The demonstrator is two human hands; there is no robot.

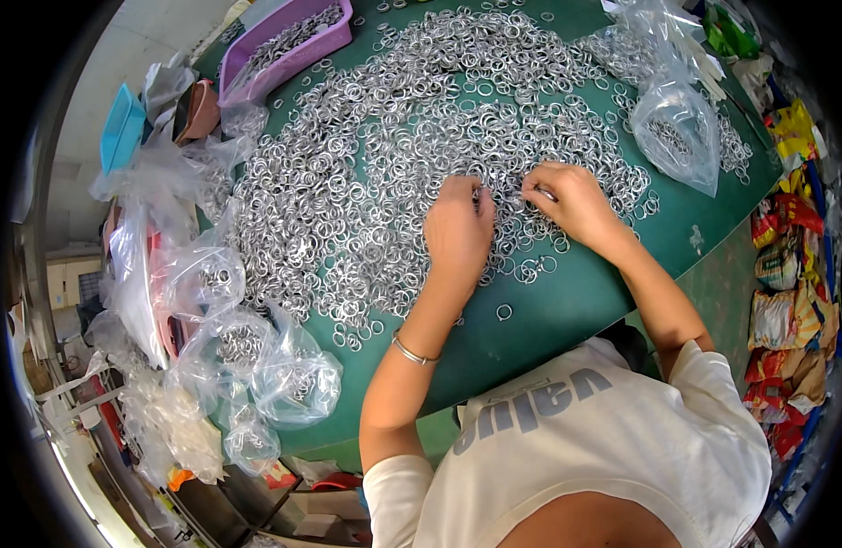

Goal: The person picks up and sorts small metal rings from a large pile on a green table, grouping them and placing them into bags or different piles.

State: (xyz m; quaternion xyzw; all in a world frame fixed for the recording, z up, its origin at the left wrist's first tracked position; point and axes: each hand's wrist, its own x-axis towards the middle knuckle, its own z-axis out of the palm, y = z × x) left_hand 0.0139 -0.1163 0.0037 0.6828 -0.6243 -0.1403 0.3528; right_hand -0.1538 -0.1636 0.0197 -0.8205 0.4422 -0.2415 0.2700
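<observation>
A wide heap of silvery metal rings (407, 137) covers much of the green tabletop (467, 352). My left hand (459, 224) is at the near side of the heap, its fingers curled down among the rings. Thumb and fingertips come together there, and what they hold is too small to make out. To its right, my right hand (574, 203) is bent over the rings with its fingers closed. A shiny metal ring (547, 194) shows partly between the thumb and fingers. A gap with loose rings lies between the two hands.
A purple basket (339, 35) of metal pieces stands far left, near a blue container (121, 128). Clear plastic bags (298, 379) with rings line the left edge; another clear bag (677, 137) lies far right. Colourful packages (782, 320) are stacked beyond the table's right edge.
</observation>
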